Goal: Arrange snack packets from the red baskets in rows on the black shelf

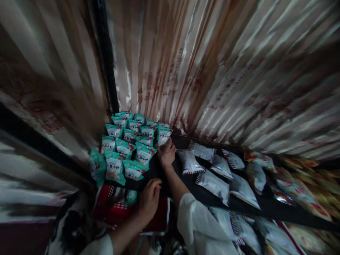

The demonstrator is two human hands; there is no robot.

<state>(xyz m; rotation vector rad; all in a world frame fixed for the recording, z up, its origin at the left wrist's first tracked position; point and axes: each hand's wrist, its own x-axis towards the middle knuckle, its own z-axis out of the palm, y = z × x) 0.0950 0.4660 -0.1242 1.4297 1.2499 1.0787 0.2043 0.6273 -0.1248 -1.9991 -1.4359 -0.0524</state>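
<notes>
Several teal snack bags (114,169) with white fronts and dark lettering stand in rows at the left end of a dark shelf (159,173). At the right edge of these rows, my right hand (167,152) reaches out and grips the lower part of one upright teal snack bag (164,136). My left hand (151,198) is closer to me, fingers curled, above a red bag or box (106,209) with white dots. What those fingers hold, if anything, is hidden. A teal packet (131,197) shows in the red container's opening.
White snack packets (214,184) with striped ends lie to the right on the shelf. Beyond them are red-and-white packets (292,191) and yellowish ones (324,180). Crinkled plastic sheeting (191,71) hangs behind, with a dark post (105,53) at the left.
</notes>
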